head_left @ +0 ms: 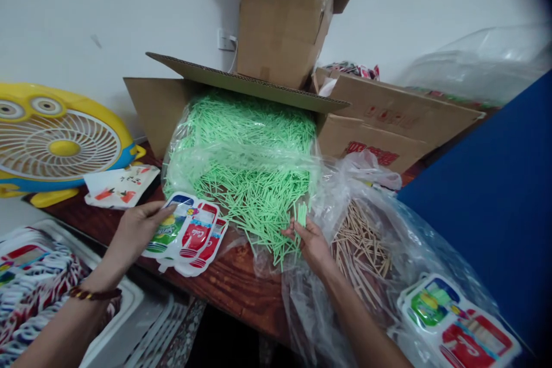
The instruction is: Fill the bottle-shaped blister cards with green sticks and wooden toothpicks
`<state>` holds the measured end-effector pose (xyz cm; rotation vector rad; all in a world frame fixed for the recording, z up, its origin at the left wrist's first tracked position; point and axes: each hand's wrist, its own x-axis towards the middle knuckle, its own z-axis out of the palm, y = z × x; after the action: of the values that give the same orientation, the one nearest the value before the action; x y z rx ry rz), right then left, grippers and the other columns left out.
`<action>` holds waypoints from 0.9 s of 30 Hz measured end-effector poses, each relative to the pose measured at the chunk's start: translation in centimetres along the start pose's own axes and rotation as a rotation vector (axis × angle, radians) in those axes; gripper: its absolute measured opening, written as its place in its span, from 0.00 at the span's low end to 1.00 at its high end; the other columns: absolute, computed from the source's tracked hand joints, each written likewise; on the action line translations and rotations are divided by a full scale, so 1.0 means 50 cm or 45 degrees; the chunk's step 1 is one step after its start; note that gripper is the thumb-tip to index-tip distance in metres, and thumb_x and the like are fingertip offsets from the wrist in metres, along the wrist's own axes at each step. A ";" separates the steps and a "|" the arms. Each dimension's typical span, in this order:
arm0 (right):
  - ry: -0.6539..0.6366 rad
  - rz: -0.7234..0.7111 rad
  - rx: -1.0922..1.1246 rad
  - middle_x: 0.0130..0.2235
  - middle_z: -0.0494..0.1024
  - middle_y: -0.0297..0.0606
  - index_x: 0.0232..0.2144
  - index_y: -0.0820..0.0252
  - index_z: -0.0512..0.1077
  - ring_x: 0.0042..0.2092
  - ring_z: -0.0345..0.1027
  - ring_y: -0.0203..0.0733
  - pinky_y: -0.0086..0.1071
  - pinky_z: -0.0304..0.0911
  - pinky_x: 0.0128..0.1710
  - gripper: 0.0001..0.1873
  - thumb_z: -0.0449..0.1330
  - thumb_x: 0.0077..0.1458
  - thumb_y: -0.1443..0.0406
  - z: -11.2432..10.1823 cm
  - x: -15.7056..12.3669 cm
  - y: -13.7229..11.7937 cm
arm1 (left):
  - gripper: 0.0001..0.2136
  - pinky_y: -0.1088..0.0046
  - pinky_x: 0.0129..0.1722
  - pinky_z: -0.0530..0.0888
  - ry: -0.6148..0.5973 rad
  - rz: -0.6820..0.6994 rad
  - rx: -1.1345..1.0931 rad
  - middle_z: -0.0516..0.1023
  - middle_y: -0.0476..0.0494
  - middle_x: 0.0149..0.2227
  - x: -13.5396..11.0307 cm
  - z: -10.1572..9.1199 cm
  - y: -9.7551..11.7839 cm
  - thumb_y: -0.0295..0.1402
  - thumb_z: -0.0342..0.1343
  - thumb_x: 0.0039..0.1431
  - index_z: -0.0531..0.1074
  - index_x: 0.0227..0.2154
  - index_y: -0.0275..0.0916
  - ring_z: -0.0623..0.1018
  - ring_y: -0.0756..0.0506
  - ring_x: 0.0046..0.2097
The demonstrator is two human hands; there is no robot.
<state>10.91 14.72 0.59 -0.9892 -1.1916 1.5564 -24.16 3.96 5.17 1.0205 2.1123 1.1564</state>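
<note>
Though above green sticks [259, 201], cardboard flap [250, 87]

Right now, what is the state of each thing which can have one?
Left hand: holding pouches
Right hand: pinching green sticks
Front box: open, flaps out
Clear bag: open, more sticks spilling out
Brown sticks: loose heap
Right pouches: lying, sticks showing inside
Crate: holding many pouches
Outlet: plug inserted
Fan: running or stopped, unclear

Head-worn view, forward and down
</note>
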 end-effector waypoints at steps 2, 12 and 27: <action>-0.023 -0.109 -0.116 0.31 0.75 0.33 0.35 0.57 0.71 0.35 0.68 0.40 0.36 0.62 0.44 0.13 0.61 0.50 0.55 0.004 -0.017 0.007 | 0.22 0.72 0.26 0.74 -0.053 -0.129 -0.426 0.80 0.54 0.24 -0.021 0.003 0.019 0.42 0.63 0.49 0.73 0.44 0.34 0.77 0.46 0.25; -0.108 -0.183 -0.482 0.37 0.73 0.35 0.34 0.58 0.69 0.42 0.65 0.40 0.32 0.56 0.47 0.12 0.52 0.59 0.57 -0.006 -0.059 0.041 | 0.14 0.65 0.31 0.79 -0.434 -0.460 -0.979 0.83 0.48 0.28 -0.203 0.125 0.039 0.38 0.67 0.44 0.75 0.35 0.40 0.81 0.41 0.28; -0.166 -0.245 -0.715 0.36 0.76 0.36 0.32 0.57 0.73 0.44 0.64 0.43 0.37 0.54 0.50 0.12 0.52 0.59 0.60 -0.016 -0.084 0.046 | 0.10 0.73 0.29 0.73 -0.755 -0.395 -0.908 0.78 0.48 0.25 -0.328 0.232 0.025 0.40 0.66 0.46 0.75 0.26 0.39 0.77 0.45 0.28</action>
<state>12.34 10.60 -1.52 -1.0923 -1.8181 1.1670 -5.73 -3.45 1.84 0.5667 1.1938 1.1342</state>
